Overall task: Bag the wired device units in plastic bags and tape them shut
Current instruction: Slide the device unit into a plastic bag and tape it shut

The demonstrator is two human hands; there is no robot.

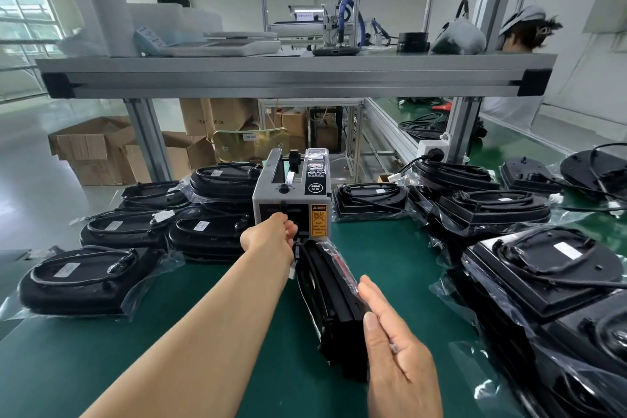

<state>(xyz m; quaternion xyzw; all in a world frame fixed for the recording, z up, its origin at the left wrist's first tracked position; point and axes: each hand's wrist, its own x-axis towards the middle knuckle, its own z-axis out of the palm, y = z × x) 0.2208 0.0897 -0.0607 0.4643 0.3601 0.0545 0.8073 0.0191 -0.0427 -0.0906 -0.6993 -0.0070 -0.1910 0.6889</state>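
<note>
Far left, finished bagged units (84,282) lie flat on the green mat (210,302). L hand (271,234) reaches fwd to the tape dispenser (291,193), fingers curled at its front slot; can't tell if they pinch anything. Mid-bench, one black unit (332,309) in clear plastic stands on edge just in front of the dispenser. R hand (397,349), fingers straight, lies flat vs. its near right side. More bagged stacks (543,268) on the right.

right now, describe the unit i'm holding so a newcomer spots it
On the green table mat, find the grey box-shaped tape dispenser. Just before it stands a black wired unit in clear plastic. Unlike its flat-lying neighbours, it is on edge, right hand against it.
</note>
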